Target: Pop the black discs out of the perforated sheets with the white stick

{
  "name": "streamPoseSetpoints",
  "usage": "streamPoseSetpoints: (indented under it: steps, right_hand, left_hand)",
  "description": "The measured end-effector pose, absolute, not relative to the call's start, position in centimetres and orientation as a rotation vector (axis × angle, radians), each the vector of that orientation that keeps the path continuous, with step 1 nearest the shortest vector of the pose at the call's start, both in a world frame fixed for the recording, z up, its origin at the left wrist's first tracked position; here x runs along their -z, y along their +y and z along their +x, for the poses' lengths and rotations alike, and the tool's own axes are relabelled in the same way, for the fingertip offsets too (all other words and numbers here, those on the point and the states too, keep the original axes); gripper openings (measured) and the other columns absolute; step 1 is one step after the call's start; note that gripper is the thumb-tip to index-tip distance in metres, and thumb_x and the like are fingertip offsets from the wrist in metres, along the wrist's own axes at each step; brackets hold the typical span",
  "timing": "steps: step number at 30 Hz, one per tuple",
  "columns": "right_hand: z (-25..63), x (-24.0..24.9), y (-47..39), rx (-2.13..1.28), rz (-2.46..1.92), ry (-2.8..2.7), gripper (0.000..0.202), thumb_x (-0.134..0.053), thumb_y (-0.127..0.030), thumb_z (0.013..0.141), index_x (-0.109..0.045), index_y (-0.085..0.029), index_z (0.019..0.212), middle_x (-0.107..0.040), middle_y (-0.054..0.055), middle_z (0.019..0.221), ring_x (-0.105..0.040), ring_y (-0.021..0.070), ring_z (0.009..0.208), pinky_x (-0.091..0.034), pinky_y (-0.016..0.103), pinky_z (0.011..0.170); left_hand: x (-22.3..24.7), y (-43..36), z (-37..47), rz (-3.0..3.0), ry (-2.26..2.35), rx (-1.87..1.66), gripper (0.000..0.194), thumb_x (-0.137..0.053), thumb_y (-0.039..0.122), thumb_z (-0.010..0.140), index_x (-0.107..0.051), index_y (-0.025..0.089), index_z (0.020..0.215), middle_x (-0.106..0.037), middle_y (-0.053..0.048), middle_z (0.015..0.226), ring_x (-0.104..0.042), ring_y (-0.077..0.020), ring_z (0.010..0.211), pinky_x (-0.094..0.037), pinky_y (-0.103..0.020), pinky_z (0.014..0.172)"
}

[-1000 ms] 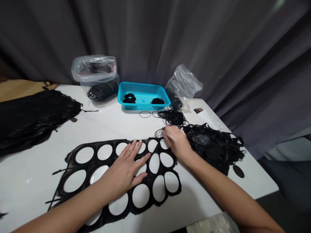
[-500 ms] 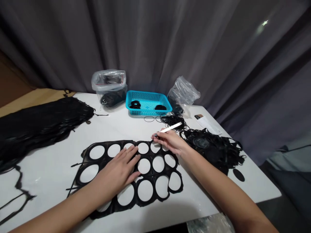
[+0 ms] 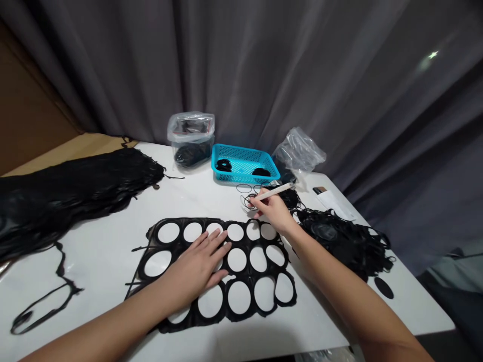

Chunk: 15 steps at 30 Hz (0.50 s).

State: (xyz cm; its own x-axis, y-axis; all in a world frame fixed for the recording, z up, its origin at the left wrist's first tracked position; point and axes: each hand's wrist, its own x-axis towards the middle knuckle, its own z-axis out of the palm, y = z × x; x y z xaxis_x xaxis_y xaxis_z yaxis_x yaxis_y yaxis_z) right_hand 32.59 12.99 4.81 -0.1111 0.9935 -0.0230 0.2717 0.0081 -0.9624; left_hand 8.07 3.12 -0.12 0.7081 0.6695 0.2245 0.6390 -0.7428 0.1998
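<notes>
A black rubber sheet (image 3: 223, 271) with rows of round holes lies flat on the white table. My left hand (image 3: 199, 259) rests on it, fingers spread and pressing it down. Above the sheet's far edge, my right hand (image 3: 272, 208) is closed around a white pen-like tool (image 3: 274, 191), whose back end points up and to the right. Its working tip is hidden by the fingers. A thin black ring (image 3: 245, 202) shows at the right fingertips; whether it is held or lies behind them I cannot tell. Thin black rings (image 3: 289, 197) lie piled just beyond this hand.
A blue basket (image 3: 245, 179) holding black rings stands at the back, between two clear plastic bags (image 3: 191, 130). Stacked black sheets (image 3: 75, 196) lie at left. Black scraps (image 3: 339, 246) heap up at right, near a black disc (image 3: 384, 287). A loose strip (image 3: 62, 271) lies at left.
My right hand has lifted from the sheet's far edge toward the ring pile, with the white tool in it. The left hand stays on the sheet. The whole view has shifted somewhat.
</notes>
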Motion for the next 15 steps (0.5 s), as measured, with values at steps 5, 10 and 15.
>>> streamPoseSetpoints:
  steps: [5,10,15]
  right_hand:
    - [31.7,-3.1,10.6,-1.623,-1.232,-1.274,0.039,-0.082,-0.043,0.071,-0.052,-0.019,0.074,-0.068,0.004,0.081,-0.066,0.0162,0.078,-0.052,0.027,0.069]
    - [31.3,-2.0,7.7,-1.411,-1.279,-1.725,0.024,-0.066,-0.038,0.086,-0.054,-0.020,0.077,-0.066,0.000,0.082,-0.058,0.0154,0.078,-0.045,0.028,0.074]
    - [31.2,-1.5,7.0,-1.291,-1.296,-1.823,0.016,-0.060,-0.032,0.088,-0.053,-0.021,0.078,-0.067,0.001,0.093,-0.058,0.0172,0.082,-0.044,0.030,0.077]
  left_hand:
    - [0.4,3.0,8.1,2.801,1.076,-0.421,0.051,-0.055,0.044,0.098,-0.050,0.018,0.141,-0.042,-0.015,0.154,-0.038,-0.0318,0.143,-0.035,-0.049,0.115]
    - [0.6,3.0,8.1,2.777,1.094,-0.423,0.051,-0.054,0.042,0.098,-0.049,0.019,0.142,-0.040,-0.015,0.155,-0.036,-0.0310,0.145,-0.032,-0.049,0.117]
    - [0.1,2.9,8.2,2.754,1.084,-0.408,0.051,-0.056,0.040,0.097,-0.050,0.019,0.142,-0.041,-0.015,0.155,-0.036,-0.0313,0.144,-0.034,-0.050,0.116]
